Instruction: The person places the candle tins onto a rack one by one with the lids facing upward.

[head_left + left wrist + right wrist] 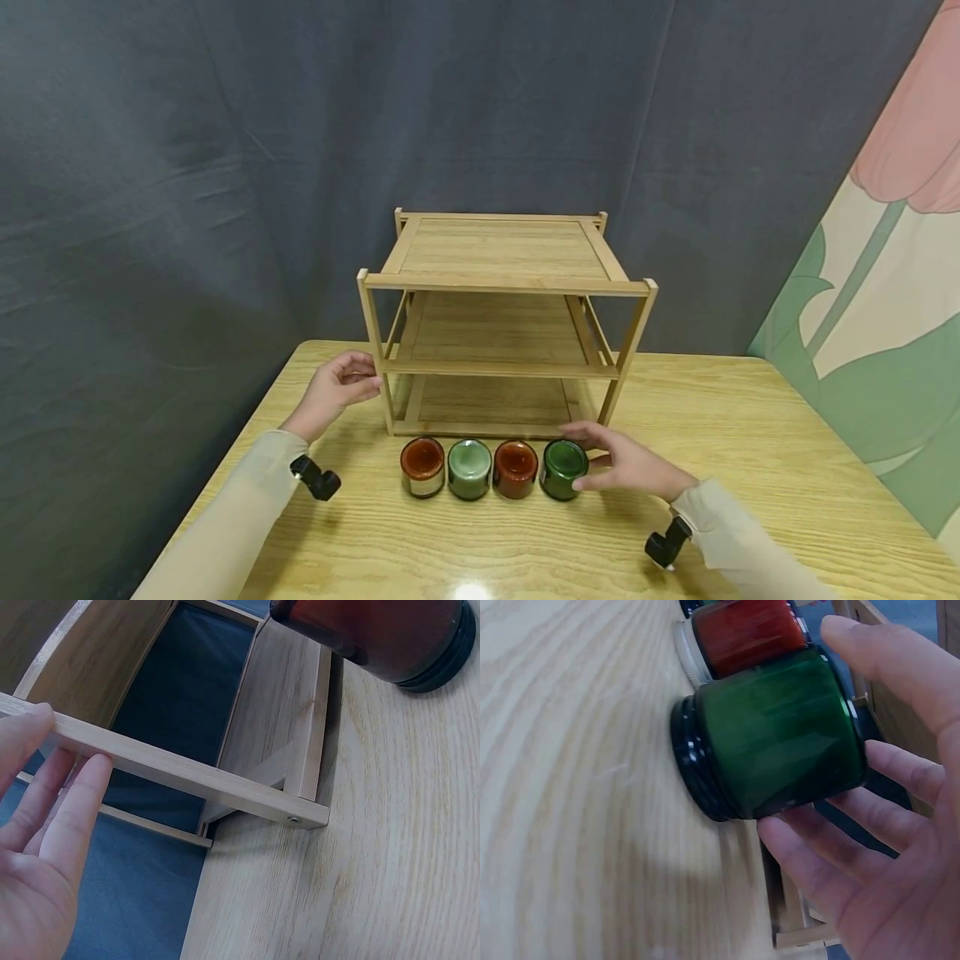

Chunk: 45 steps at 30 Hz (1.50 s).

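My left hand (339, 390) is at the front left post of a three-tier wooden shelf (510, 285). In the left wrist view, its thumb and fingers (79, 817) pinch that post (187, 769) from both sides. My right hand (626, 462) curves round a dark green glass jar (564, 469) at the right end of a row. In the right wrist view, the fingers (810, 847) lie along the dark green jar (780, 735), whose black lid faces the table. Beside it stand a red-brown jar (515, 469), a pale green jar (469, 469) and an amber jar (423, 467).
The jars stand in a line just in front of the shelf's lower front rail (480, 429). The wooden table (750, 467) extends to both sides. Behind hangs a dark blue curtain (487, 108), with a flower-patterned panel (862, 333) at the right.
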Each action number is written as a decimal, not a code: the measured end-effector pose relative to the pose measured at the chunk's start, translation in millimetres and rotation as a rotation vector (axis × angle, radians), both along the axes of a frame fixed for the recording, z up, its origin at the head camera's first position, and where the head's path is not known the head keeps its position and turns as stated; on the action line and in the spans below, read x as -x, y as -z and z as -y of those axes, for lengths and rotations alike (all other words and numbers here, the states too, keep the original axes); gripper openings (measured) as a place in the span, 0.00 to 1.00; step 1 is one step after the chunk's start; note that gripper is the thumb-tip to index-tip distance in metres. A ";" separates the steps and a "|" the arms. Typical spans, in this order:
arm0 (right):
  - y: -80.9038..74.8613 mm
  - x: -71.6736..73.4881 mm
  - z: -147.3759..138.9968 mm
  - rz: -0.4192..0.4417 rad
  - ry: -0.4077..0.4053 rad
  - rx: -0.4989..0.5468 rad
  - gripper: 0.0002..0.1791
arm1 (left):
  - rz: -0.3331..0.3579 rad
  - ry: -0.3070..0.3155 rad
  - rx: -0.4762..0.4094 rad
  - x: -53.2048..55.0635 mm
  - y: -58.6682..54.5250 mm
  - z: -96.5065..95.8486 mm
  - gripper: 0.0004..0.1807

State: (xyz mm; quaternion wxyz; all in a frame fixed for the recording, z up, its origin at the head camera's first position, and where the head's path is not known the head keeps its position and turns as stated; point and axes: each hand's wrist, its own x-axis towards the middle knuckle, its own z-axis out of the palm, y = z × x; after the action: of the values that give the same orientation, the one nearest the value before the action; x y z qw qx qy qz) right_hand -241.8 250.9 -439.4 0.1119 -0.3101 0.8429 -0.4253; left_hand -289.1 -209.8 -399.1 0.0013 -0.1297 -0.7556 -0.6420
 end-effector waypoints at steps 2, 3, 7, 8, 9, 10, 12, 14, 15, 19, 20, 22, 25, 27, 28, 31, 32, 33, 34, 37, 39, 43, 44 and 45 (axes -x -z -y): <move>1.3 0.2 0.8 0.003 -0.003 -0.011 0.40 | 0.001 0.000 -0.002 -0.2 0.1 0.2 0.22; 1.7 0.4 1.2 0.009 -0.006 -0.012 0.40 | 0.002 -0.001 -0.001 -0.2 0.2 0.4 0.22; 1.9 1.3 2.2 0.044 -0.013 -0.010 0.40 | 0.001 -0.001 -0.004 -0.3 0.5 1.3 0.22; 1.8 1.6 2.4 0.049 -0.013 -0.011 0.40 | 0.000 -0.001 -0.004 -0.5 0.4 1.3 0.22; 1.6 1.9 2.6 0.055 -0.013 -0.013 0.40 | -0.001 -0.001 -0.006 -0.6 0.3 1.4 0.22; 1.5 2.3 2.7 0.057 -0.012 -0.017 0.40 | -0.002 0.000 -0.007 -0.7 0.1 1.4 0.22; 1.6 3.1 2.9 0.063 -0.015 -0.020 0.40 | -0.004 0.000 -0.008 -1.1 -0.3 1.3 0.22; 1.7 4.0 3.0 0.071 -0.020 -0.021 0.39 | -0.005 0.000 -0.009 -1.3 -0.6 1.3 0.22; 2.0 4.3 3.0 0.079 -0.025 -0.020 0.39 | -0.004 0.000 -0.011 -1.4 -0.7 1.2 0.22; 2.0 5.2 2.5 0.095 -0.042 -0.009 0.39 | -0.003 0.005 -0.019 -1.6 -1.2 0.5 0.22; 2.1 5.4 2.5 0.098 -0.045 -0.008 0.39 | -0.003 0.006 -0.021 -1.6 -1.2 0.4 0.22; 2.2 6.0 2.4 0.102 -0.051 -0.003 0.39 | -0.005 0.007 -0.019 -1.5 -1.0 0.2 0.22; 2.7 6.7 2.8 0.108 -0.058 -0.007 0.40 | -0.003 0.008 -0.017 -0.9 -0.5 0.4 0.22; 3.2 7.2 3.1 0.112 -0.058 -0.014 0.40 | -0.003 0.008 -0.014 -0.4 -0.2 0.6 0.22; 3.5 7.5 3.2 0.113 -0.059 -0.018 0.40 | -0.003 0.009 -0.012 -0.1 0.0 0.7 0.22; 3.9 8.0 3.3 0.112 -0.063 -0.022 0.39 | -0.003 0.011 -0.009 0.6 0.3 1.0 0.22; 4.3 8.2 3.1 0.113 -0.067 -0.022 0.39 | -0.003 0.011 -0.010 0.8 0.4 1.2 0.22; 4.5 8.4 3.0 0.107 -0.070 -0.023 0.39 | -0.003 0.015 -0.013 0.7 0.4 1.3 0.22; 4.4 8.5 2.9 0.103 -0.073 -0.025 0.39 | -0.003 0.019 -0.018 0.7 0.4 1.5 0.22; 5.0 8.9 2.4 0.093 -0.080 -0.032 0.39 | 0.002 0.026 -0.032 -0.1 -0.3 1.5 0.21; 5.3 9.1 2.3 0.088 -0.080 -0.037 0.39 | 0.001 0.032 -0.036 -1.1 -1.0 1.3 0.21; 5.8 9.1 3.1 0.102 -0.079 -0.037 0.39 | 0.007 0.028 -0.033 -2.2 -1.7 0.7 0.22; 5.5 8.9 3.3 0.104 -0.079 -0.036 0.39 | 0.006 0.028 -0.031 -2.2 -1.5 0.6 0.22; 5.2 8.8 3.4 0.106 -0.080 -0.037 0.39 | 0.009 0.026 -0.030 -2.0 -1.4 0.6 0.22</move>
State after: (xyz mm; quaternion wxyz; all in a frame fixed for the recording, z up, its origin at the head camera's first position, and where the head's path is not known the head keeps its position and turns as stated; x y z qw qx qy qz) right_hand -250.6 247.5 -444.6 0.1791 -0.3185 0.8304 -0.4207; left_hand -287.1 -210.4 -397.8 -0.0083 -0.1366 -0.7441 -0.6539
